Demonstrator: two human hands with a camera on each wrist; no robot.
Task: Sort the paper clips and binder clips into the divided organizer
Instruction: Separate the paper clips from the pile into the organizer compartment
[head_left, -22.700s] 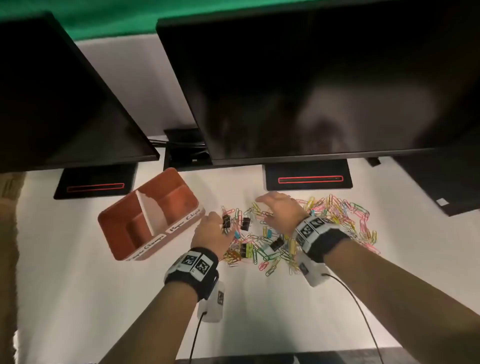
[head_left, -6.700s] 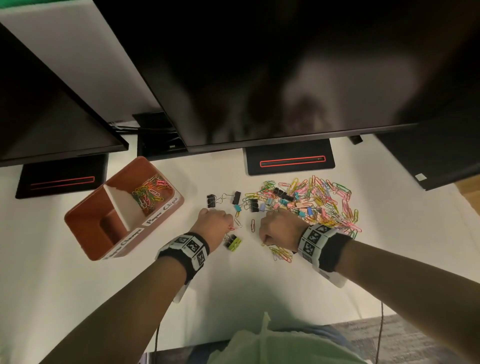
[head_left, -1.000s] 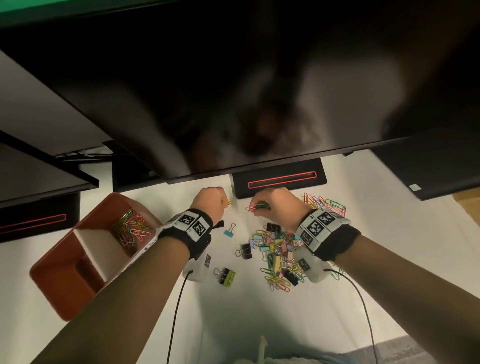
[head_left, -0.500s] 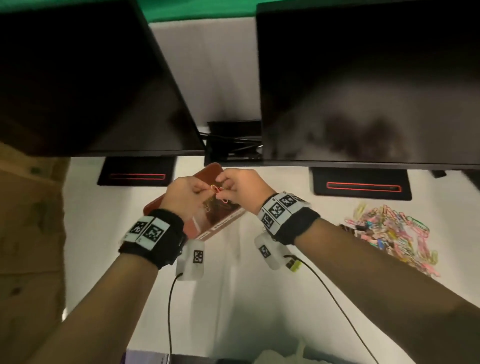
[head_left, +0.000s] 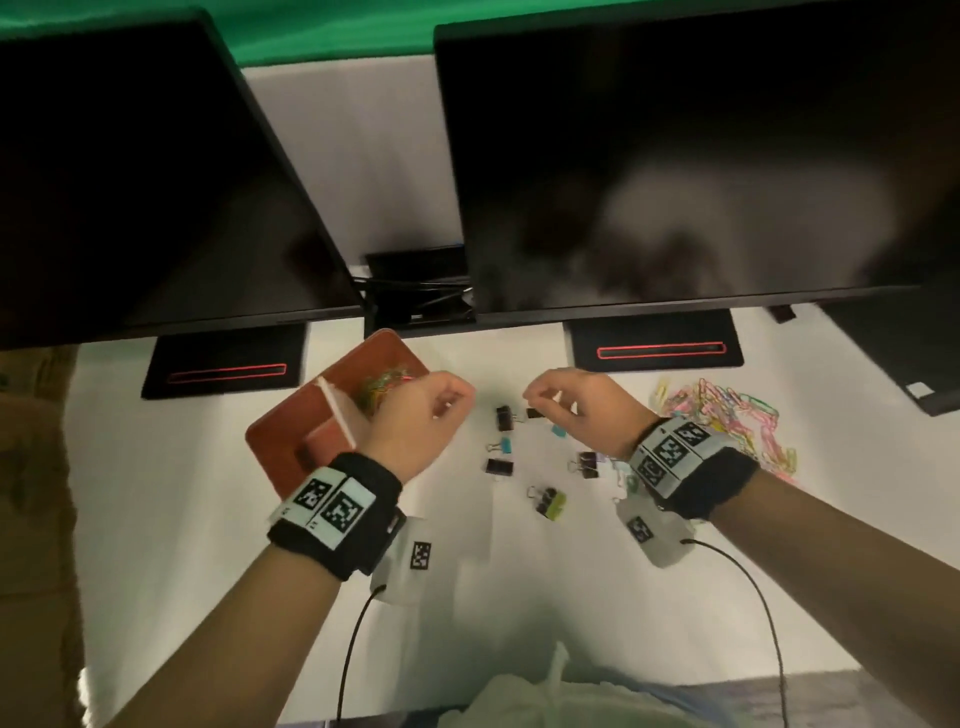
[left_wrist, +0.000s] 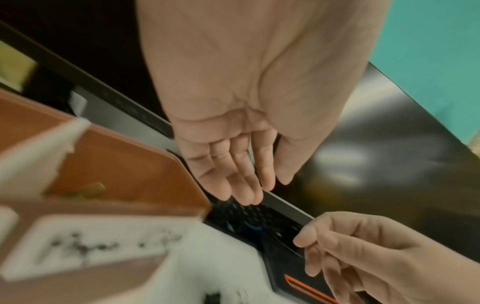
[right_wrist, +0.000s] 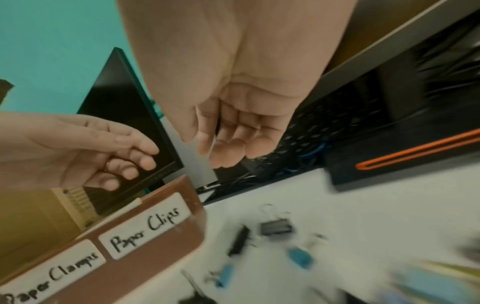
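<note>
Both hands hang above the desk (head_left: 156, 519), empty, fingers loosely curled: left hand (head_left: 415, 421) beside the organizer (head_left: 291, 441), whose far compartment holds paper clips (head_left: 382, 387); right hand (head_left: 582, 410) over scattered binder clips (head_left: 501, 466); more paper clips (head_left: 727, 415) lie right.

Layout on the white desk (head_left: 156, 519): the brown divided organizer box (head_left: 291, 441) lies at 9 o'clock; scattered small metal binder clips (head_left: 500, 466) at centre; the heap of multicoloured wire paper clips (head_left: 727, 415) at 3 o'clock; two black flat monitors (head_left: 675, 156) at 12 o'clock.
</note>
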